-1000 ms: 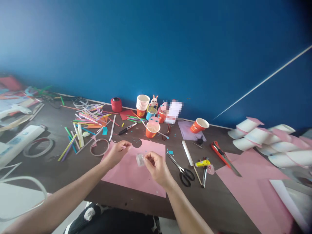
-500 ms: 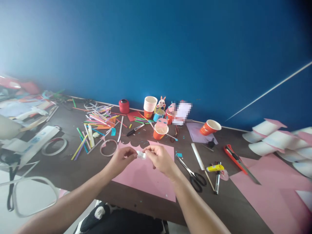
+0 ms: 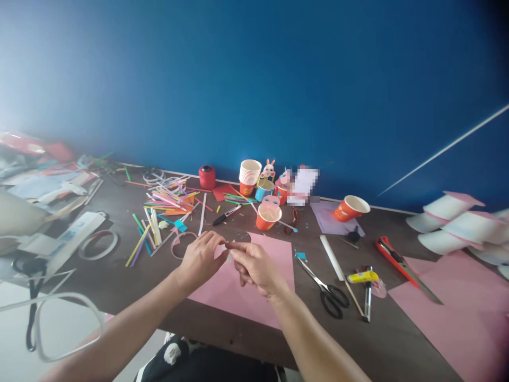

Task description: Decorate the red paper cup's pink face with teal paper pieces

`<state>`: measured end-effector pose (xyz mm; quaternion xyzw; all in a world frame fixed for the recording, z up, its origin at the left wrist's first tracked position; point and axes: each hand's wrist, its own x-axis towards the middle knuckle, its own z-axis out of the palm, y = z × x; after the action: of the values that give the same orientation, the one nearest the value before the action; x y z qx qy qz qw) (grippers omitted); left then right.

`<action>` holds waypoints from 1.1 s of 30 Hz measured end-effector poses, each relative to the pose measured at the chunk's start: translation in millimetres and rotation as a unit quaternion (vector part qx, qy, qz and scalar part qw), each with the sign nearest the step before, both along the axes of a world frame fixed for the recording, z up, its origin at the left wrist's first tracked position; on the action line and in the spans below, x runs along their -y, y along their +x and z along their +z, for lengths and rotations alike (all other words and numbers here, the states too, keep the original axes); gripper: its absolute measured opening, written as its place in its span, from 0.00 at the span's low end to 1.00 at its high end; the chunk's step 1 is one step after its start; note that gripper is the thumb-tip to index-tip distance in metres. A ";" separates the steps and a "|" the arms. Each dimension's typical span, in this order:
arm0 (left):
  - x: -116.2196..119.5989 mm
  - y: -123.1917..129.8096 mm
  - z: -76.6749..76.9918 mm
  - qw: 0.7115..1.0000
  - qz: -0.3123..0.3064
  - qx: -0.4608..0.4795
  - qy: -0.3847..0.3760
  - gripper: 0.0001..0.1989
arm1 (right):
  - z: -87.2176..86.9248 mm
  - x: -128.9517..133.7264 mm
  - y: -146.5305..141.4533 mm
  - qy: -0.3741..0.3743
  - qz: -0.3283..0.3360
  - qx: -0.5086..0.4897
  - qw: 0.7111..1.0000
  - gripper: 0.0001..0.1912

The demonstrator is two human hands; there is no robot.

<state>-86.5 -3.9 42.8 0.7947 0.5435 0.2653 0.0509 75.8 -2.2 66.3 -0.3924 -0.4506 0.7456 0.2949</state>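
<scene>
My left hand [image 3: 203, 255] and my right hand [image 3: 251, 264] meet over a sheet of pink paper [image 3: 258, 307] with a scalloped far edge. Both are closed, fingertips pinching a small whitish, translucent piece [image 3: 228, 257] that is mostly covered by the fingers. Its kind does not show clearly. Just beyond the left hand lies a roll of tape [image 3: 175, 248]. To the right of the paper rest black-handled scissors [image 3: 326, 289], blades pointing away. An orange paper cup [image 3: 267, 222] with a pink cut-out face stands beyond the hands.
Straws and paper strips [image 3: 169, 196] lie in a pile at the back left, near a red spool [image 3: 207, 177]. Stacked paper cups [image 3: 249, 176] stand by the wall. On the right are a red utility knife [image 3: 397, 260], a yellow glue tube [image 3: 362, 277] and white paper cups [image 3: 449, 233].
My fingers have closed further over the whitish piece, so less of it shows. The left hand has turned with its back more upward. The whole view has shifted slightly.
</scene>
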 end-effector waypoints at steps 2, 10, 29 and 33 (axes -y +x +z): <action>-1.8 0.9 -2.1 1.000 -0.002 -0.003 0.003 0.05 | 3.1 4.5 0.0 -0.052 0.004 -0.054 0.997 0.19; -3.4 6.2 -4.5 1.000 0.011 0.009 0.012 0.05 | 14.7 19.5 -4.6 -0.139 -0.054 -0.228 0.962 0.14; -21.2 2.8 0.4 0.890 0.028 0.335 -0.307 0.08 | 31.4 72.1 91.5 0.332 -0.114 0.354 0.867 0.13; -29.4 -1.1 3.4 0.861 0.011 0.361 -0.358 0.09 | -30.4 51.6 170.9 0.305 -0.086 0.663 0.678 0.09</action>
<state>-87.6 25.5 46.2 0.5646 0.5532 0.3212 0.5216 246.7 -53.8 35.9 -0.7094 -0.6948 0.0831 0.0850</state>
